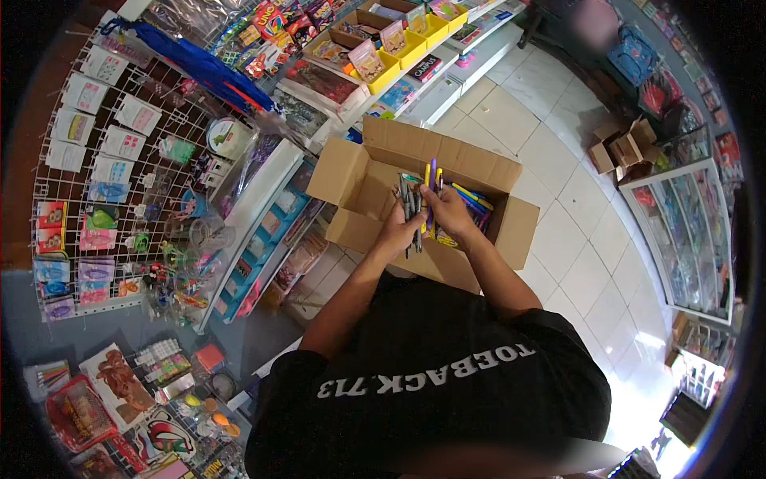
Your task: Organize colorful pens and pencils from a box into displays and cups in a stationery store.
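Observation:
My left hand (396, 232) grips a bunch of dark, slim pens (411, 200) that stand nearly upright. Touching it on the right, my right hand (449, 211) is closed around a few yellow and purple pens (432, 170). Both hands are over an open cardboard box (374, 179) with its flaps folded outward. More pens (473, 197) in yellow, blue and purple lie in the box's right side, partly hidden by my right hand and forearm. Bare cardboard shows in the left part of the box.
A wire grid rack (134, 78) with hanging packets is at the left. White shelves (443, 78) with yellow bins (413, 48) run beyond the box. Pale floor tiles (562, 209) extend rightward to a glass display case (682, 239) and a smaller open carton (625, 149).

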